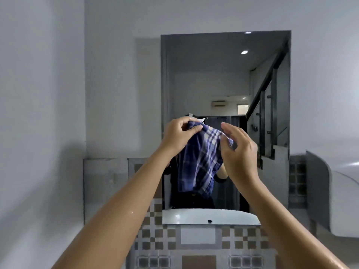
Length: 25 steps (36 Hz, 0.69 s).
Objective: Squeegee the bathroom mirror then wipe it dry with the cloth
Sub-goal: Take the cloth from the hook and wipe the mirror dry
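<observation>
The rectangular bathroom mirror (223, 78) hangs on the white wall straight ahead. A blue and white checked cloth (200, 160) dangles in front of its lower half. My left hand (179, 135) pinches the cloth's top left corner between thumb and fingers. My right hand (240, 150) is at the cloth's top right edge, thumb and fingertips on the fabric, the other fingers spread. Both forearms look wet. No squeegee is in view.
A white basin (209, 217) sits just below the mirror. Brown and grey patterned tiles (155, 241) cover the wall under it. A white curved fixture (342, 191) juts out at the right. The mirror reflects a staircase railing and ceiling lights.
</observation>
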Each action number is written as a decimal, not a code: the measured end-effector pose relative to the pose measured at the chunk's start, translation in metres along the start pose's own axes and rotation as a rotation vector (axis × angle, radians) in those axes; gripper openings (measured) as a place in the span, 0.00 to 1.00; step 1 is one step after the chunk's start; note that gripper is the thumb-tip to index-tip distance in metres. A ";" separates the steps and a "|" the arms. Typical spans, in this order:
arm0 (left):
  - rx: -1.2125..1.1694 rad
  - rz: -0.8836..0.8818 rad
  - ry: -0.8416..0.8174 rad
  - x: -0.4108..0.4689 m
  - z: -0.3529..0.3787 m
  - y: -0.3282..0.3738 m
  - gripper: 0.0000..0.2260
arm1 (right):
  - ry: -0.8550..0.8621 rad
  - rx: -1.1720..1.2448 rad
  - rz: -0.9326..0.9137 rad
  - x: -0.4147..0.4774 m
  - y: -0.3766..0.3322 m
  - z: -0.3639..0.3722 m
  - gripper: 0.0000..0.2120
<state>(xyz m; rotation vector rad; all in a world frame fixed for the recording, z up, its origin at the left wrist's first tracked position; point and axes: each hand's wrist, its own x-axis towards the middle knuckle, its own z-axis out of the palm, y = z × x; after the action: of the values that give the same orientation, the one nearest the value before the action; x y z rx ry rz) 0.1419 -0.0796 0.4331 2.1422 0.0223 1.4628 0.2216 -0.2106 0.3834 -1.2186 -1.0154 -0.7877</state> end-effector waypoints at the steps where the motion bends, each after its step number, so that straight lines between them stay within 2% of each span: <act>1: -0.001 0.009 0.013 0.011 0.004 0.005 0.04 | -0.017 0.046 0.015 0.004 -0.003 0.002 0.15; 4: -0.031 0.027 0.048 0.044 0.012 0.015 0.04 | -0.147 0.099 0.113 0.016 -0.002 0.014 0.21; 8: -0.062 0.052 0.036 0.079 0.012 0.025 0.06 | -0.249 0.002 0.139 0.042 0.015 0.039 0.28; 15: -0.099 0.095 -0.030 0.115 0.007 0.035 0.08 | -0.171 -0.117 0.040 0.082 0.034 0.077 0.32; 19: -0.012 0.126 -0.023 0.121 0.001 0.027 0.12 | -0.086 -0.207 0.051 0.098 0.034 0.097 0.32; 22: 0.078 0.124 0.115 0.112 -0.010 0.007 0.16 | -0.046 -0.271 0.032 0.107 0.035 0.106 0.33; 25: 0.335 0.127 0.256 0.093 -0.020 -0.034 0.21 | -0.018 -0.356 -0.018 0.118 0.037 0.112 0.33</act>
<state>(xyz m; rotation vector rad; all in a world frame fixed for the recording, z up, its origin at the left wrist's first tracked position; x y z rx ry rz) 0.1724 -0.0144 0.5031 2.2292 0.2444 1.9147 0.2774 -0.0895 0.4838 -1.5222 -0.9251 -1.0021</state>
